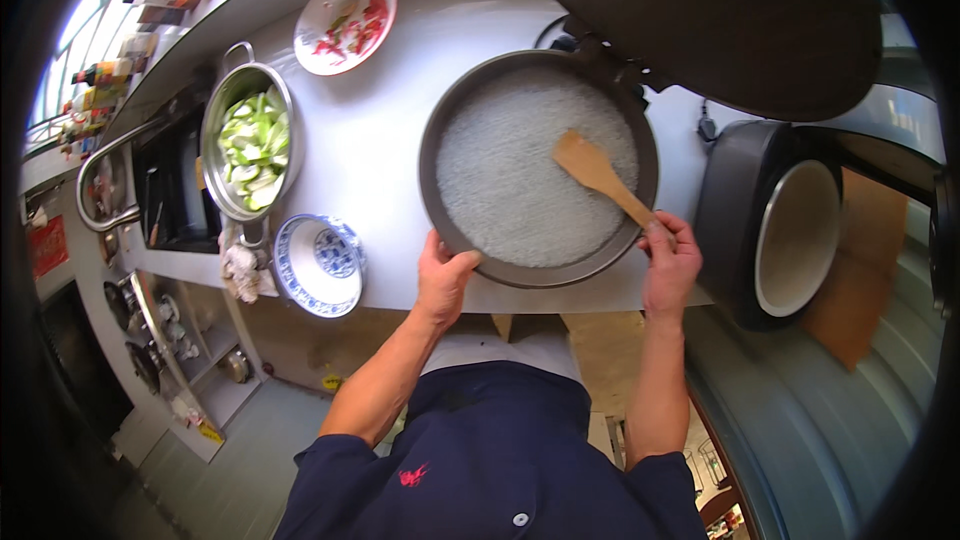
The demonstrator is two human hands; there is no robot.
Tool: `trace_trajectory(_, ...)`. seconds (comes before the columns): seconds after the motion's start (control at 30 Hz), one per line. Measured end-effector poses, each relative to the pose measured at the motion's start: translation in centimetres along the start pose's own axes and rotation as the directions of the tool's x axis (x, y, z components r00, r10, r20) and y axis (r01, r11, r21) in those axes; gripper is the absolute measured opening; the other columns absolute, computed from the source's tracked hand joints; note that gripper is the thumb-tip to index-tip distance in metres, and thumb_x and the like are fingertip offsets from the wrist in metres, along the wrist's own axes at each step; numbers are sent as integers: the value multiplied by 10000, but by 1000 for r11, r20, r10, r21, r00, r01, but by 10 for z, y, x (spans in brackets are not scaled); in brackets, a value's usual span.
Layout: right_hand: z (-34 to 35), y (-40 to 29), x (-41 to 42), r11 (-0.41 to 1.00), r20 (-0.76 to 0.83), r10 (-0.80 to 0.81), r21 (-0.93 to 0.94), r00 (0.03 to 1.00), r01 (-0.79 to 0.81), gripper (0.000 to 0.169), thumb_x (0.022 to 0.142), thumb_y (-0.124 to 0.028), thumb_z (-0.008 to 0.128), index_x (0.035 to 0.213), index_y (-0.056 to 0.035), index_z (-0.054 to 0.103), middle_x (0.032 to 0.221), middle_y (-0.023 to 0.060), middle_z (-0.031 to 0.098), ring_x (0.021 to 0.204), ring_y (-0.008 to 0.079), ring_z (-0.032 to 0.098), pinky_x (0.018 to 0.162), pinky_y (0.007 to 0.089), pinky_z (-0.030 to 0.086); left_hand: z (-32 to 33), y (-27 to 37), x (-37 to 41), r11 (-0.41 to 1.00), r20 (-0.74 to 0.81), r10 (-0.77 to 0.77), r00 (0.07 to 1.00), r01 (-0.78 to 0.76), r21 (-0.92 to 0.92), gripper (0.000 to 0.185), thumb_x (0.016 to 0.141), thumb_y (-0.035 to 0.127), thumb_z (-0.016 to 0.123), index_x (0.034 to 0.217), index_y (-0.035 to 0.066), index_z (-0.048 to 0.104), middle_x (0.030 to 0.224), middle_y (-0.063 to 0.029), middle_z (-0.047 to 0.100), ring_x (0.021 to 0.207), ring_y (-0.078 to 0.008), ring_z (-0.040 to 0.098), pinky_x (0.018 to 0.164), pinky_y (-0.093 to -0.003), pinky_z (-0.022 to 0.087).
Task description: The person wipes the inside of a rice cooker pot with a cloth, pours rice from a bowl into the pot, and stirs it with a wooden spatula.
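Note:
A round, dark electric pan (429, 195) stands on the counter with its large lid (720, 22) raised at the back right. A white, fine-textured layer (517, 165) covers its base; it may be rice. My left hand (442, 274) grips the pan's front-left rim, thumb on top, fingers mostly hidden. In my right hand (670, 259), at the front-right rim, is the handle of a wooden spatula (589, 161). Its flat blade rests on or just above the white layer.
Left on the counter (382, 142) are a metal pot (296, 157) of sliced green vegetables, a blue-and-white bowl (319, 292), a plate (307, 22) with red bits and a cloth (241, 274). An open rice cooker (739, 187) stands right. A sink (161, 221) lies far left.

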State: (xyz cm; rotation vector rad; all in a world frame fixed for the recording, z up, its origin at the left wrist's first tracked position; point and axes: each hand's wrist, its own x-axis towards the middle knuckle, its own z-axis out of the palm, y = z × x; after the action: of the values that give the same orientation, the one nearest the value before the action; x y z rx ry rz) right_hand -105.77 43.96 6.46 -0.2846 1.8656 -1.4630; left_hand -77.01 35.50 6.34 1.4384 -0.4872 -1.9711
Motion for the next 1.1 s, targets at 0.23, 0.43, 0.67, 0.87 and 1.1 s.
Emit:
trace_trajectory(0.23,-4,-4,1,995,79,-16,101,997,8,185,927,-95,705,1067,19,669,877,35,685,724,81,610,689,229,506,1,0,-3,998,31,14,999,-13,-53,576,819,-3,629,1362,51,444,1232,-89,575,1115,-221,580,961,-394,482)
trace_trajectory(0.43,-3,-10,0,994,97,-23,107,995,13,184,927,-94,705,1067,19,666,888,37,686,722,82,610,697,229,507,-2,-2,-2,999,44,12,999,-11,-35,615,815,3,615,1394,39,414,1294,-116,554,1193,-262,557,1025,-440,452)
trace_trajectory(0.67,-4,-9,-2,994,121,-42,103,992,29,184,934,-82,695,1084,18,659,874,33,679,715,79,601,683,229,498,0,2,-6,999,45,16,999,-14,-37,624,819,12,633,1400,41,409,1320,-113,542,1218,-262,543,1040,-443,442)
trace_trajectory(0.87,-1,-14,-5,996,139,-75,52,988,68,185,940,-71,678,1104,11,653,856,27,657,686,70,574,646,214,473,-4,0,-4,998,58,-1,998,4,-55,613,818,12,644,1390,45,426,1283,-100,573,1180,-240,568,1012,-417,457)
trace_trajectory(1.1,-7,-21,-11,999,196,-29,38,980,22,144,955,-36,635,1089,17,638,831,26,626,644,62,538,601,213,448,2,5,-6,997,42,-17,999,20,-77,583,810,19,685,1338,43,439,1173,-72,571,1055,-178,558,937,-358,461)
